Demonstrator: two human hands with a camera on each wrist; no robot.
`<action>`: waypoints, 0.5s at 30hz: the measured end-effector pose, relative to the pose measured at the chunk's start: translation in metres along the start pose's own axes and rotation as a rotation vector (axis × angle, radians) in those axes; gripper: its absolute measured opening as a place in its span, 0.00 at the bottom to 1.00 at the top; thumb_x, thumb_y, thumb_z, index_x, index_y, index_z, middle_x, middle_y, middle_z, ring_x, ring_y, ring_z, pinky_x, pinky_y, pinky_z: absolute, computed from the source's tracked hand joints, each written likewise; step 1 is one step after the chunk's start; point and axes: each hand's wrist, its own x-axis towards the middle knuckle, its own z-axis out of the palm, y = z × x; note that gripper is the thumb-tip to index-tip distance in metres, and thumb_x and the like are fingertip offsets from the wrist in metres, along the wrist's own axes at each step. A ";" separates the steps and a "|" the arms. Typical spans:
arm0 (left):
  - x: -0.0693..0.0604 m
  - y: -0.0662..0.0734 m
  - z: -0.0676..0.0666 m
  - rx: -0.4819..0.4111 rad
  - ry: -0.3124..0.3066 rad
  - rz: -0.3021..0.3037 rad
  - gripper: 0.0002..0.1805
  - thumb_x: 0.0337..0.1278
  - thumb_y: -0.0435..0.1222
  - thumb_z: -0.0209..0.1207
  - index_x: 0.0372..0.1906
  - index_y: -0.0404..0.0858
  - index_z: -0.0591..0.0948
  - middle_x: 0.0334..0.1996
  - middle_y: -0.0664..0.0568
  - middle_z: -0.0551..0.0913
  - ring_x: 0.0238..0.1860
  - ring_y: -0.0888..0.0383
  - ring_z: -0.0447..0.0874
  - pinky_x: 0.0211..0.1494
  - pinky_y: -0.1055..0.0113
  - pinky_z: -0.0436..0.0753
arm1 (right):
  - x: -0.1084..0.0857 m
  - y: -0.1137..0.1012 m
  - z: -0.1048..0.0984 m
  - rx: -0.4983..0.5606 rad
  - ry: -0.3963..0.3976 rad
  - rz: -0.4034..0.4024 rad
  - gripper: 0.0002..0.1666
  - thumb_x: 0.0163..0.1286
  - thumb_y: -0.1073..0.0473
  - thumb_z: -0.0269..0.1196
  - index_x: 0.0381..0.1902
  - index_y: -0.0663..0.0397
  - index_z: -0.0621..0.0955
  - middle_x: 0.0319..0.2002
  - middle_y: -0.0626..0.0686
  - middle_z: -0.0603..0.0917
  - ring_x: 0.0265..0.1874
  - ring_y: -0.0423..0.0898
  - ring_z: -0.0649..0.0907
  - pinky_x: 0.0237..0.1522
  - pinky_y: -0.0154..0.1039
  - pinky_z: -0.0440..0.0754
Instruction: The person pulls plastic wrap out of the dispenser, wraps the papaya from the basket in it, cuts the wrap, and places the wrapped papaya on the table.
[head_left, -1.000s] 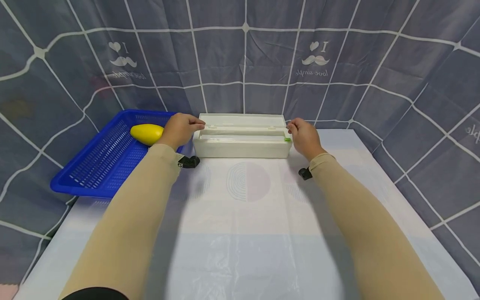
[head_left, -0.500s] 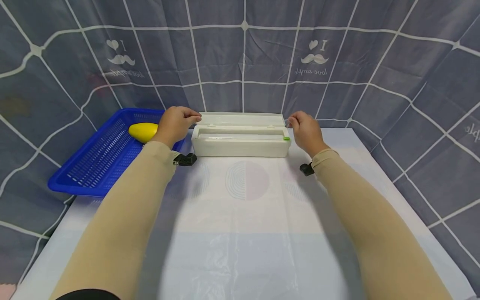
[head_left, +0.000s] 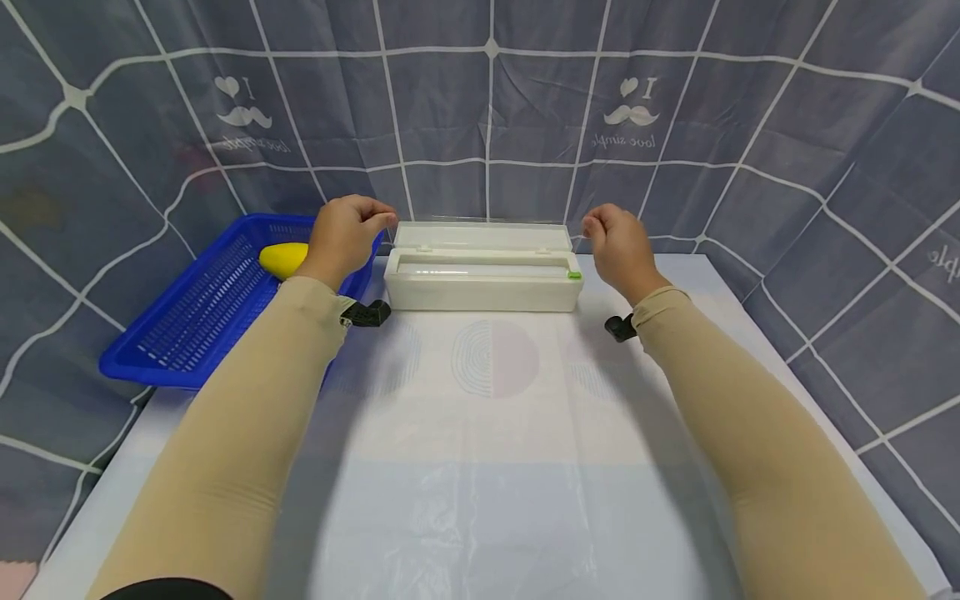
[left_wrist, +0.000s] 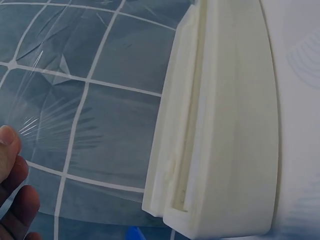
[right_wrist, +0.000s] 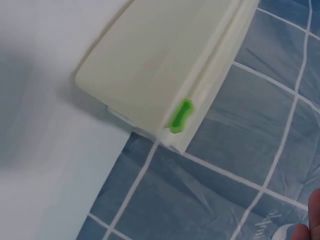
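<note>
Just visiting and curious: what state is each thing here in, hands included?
White box: open
Lid: raised at the back
Clear film: spread out, creased
Green clip: at the box's right end
Blue basket: holding a yellow thing, partly hidden
Left hand: pinching the film
Right hand: curled, apparently pinching it too

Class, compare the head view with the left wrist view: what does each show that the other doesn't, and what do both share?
Only the head view: the right hand, the yellow fruit-like object and the green slider.

Only the left wrist view: distinct creases fanning through the clear film beside the left hand.

Both: that hand, the open white film dispenser, the gridded curtain, the white tabletop and the blue basket, just a scrap of it in the wrist view.
</note>
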 end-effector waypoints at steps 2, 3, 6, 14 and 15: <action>-0.001 0.002 -0.002 -0.007 0.017 0.009 0.21 0.80 0.50 0.55 0.60 0.42 0.87 0.59 0.45 0.86 0.56 0.47 0.82 0.61 0.52 0.81 | 0.001 -0.004 -0.003 0.004 0.007 -0.012 0.17 0.85 0.57 0.53 0.48 0.68 0.80 0.43 0.67 0.86 0.44 0.64 0.82 0.51 0.57 0.76; -0.002 0.003 -0.003 -0.009 0.025 0.013 0.21 0.80 0.50 0.55 0.60 0.41 0.87 0.59 0.45 0.86 0.56 0.47 0.82 0.61 0.52 0.81 | 0.001 -0.005 -0.005 0.007 0.013 -0.018 0.17 0.85 0.58 0.53 0.48 0.68 0.80 0.43 0.67 0.86 0.45 0.64 0.82 0.50 0.57 0.77; -0.003 0.007 -0.005 -0.010 0.046 0.024 0.21 0.81 0.50 0.54 0.60 0.41 0.87 0.59 0.45 0.85 0.55 0.47 0.81 0.61 0.53 0.81 | 0.002 -0.010 -0.009 0.003 0.028 -0.033 0.17 0.85 0.58 0.53 0.48 0.69 0.80 0.42 0.68 0.86 0.44 0.64 0.81 0.49 0.56 0.76; -0.005 0.020 -0.012 -0.023 0.105 0.074 0.20 0.80 0.49 0.55 0.58 0.40 0.88 0.56 0.45 0.86 0.47 0.51 0.78 0.49 0.63 0.77 | 0.005 -0.016 -0.021 -0.001 0.063 -0.052 0.19 0.86 0.56 0.50 0.49 0.69 0.79 0.43 0.67 0.84 0.41 0.62 0.78 0.44 0.50 0.72; -0.005 0.022 -0.013 -0.026 0.110 0.074 0.21 0.79 0.49 0.55 0.58 0.40 0.88 0.56 0.45 0.87 0.46 0.52 0.78 0.49 0.64 0.76 | 0.006 -0.016 -0.022 -0.001 0.074 -0.057 0.18 0.86 0.57 0.51 0.49 0.69 0.80 0.43 0.67 0.84 0.41 0.63 0.78 0.44 0.51 0.72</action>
